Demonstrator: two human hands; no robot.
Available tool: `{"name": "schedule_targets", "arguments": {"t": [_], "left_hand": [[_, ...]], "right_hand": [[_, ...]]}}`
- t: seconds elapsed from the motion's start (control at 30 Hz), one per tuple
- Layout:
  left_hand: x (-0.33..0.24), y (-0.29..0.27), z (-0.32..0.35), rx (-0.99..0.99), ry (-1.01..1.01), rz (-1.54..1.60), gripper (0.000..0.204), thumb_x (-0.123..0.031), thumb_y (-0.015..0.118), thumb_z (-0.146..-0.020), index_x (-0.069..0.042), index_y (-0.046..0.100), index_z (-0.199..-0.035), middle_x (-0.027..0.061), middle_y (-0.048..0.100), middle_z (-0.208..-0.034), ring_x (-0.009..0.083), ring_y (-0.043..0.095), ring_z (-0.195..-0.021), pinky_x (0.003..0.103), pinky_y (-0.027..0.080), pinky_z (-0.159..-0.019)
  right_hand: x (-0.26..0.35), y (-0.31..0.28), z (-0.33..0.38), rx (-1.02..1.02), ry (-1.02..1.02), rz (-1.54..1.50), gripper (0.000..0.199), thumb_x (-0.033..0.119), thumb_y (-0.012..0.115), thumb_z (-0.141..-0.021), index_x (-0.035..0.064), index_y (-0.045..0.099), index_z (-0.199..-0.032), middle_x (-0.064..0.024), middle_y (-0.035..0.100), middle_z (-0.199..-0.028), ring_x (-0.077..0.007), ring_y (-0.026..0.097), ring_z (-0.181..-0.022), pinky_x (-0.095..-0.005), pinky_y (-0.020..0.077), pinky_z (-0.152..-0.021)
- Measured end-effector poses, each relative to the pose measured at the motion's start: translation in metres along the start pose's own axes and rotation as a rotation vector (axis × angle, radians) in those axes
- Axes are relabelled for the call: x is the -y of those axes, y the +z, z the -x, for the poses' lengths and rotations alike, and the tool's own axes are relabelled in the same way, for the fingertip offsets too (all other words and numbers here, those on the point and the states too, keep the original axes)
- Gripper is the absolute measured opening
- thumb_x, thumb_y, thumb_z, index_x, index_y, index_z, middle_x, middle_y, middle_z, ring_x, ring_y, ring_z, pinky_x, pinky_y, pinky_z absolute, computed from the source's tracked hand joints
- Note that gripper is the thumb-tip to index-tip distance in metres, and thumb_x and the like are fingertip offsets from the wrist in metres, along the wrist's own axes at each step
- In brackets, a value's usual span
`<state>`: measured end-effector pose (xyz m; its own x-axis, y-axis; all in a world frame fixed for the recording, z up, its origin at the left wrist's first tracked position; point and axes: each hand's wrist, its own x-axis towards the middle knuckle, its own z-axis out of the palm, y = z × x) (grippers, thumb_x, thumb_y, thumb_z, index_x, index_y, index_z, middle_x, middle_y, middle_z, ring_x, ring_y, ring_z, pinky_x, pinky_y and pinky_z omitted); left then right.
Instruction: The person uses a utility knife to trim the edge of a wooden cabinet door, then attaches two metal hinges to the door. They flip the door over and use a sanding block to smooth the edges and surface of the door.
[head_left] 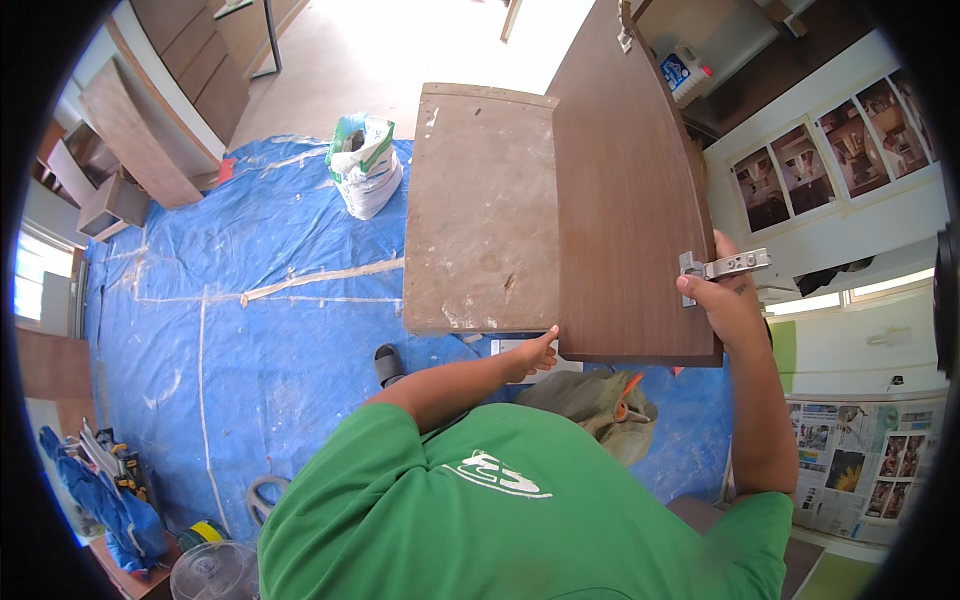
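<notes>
While we look down past our green shirt (520, 500), we record the following.

Containers: a white and green sack (366, 165) stands open-mouthed on the blue tarpaulin (250, 300), well apart from the panels; its contents are too dark to tell. A clear plastic tub (212, 572) sits at the lower left edge, with a yellow and green roll (204, 532) just beside it; we cannot tell what the tub holds. A white jug with a blue label (684, 74) stands on the floor beyond the far end of the door.

Door panel: we hold a dark brown cabinet door (625, 190), its long axis running away from us, the near short edge at our hands and the far end pointing toward the top of the view. It overlaps the right side of a lighter, scuffed board (480, 210) lying over the tarpaulin.

Hinge: a metal hinge (725, 266) is fixed at the door's right edge near our end, its arm pointing outward to the right.

Right hand: our right hand (730, 300) wraps the right edge just below the hinge, fingers curled around the panel.

Left hand: our left hand (535, 355) meets the near bottom edge, fingers loosely spread with the fingertips touching the underside.

Other items: a dark sandal (388, 364) lies on the tarpaulin near our left forearm, and a grey cloth bag (600, 400) lies just below the door.
</notes>
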<state>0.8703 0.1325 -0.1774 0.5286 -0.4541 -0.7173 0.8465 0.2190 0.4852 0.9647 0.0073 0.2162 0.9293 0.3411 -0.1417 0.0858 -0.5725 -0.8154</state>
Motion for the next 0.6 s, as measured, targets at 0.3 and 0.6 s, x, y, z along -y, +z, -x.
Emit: {"name": "schedule_targets", "arguments": {"t": [0.3, 0.6], "left_hand": [[-0.011, 0.021, 0.011, 0.131, 0.100, 0.225, 0.111, -0.084, 0.037, -0.093, 0.000, 0.015, -0.163, 0.0250, 0.034, -0.163, 0.0352, 0.040, -0.148, 0.052, 0.019, -0.125], [-0.002, -0.011, 0.019, -0.104, 0.019, -0.264, 0.089, -0.077, 0.040, -0.098, 0.004, 0.062, -0.127, 0.0200, 0.072, -0.119, 0.0290, 0.071, -0.105, 0.048, 0.054, -0.091]], "right_hand": [[0.003, -0.003, -0.002, 0.023, -0.025, -0.071, 0.070, 0.000, 0.069, -0.077, -0.0025, 0.050, -0.145, -0.0056, 0.063, -0.121, -0.0131, 0.058, -0.106, -0.0296, 0.0458, -0.098], [-0.004, 0.000, 0.001, -0.015, -0.029, -0.104, 0.070, 0.000, 0.067, -0.077, -0.0021, 0.050, -0.145, -0.0078, 0.063, -0.123, -0.0172, 0.058, -0.110, -0.0328, 0.0452, -0.101]]}}
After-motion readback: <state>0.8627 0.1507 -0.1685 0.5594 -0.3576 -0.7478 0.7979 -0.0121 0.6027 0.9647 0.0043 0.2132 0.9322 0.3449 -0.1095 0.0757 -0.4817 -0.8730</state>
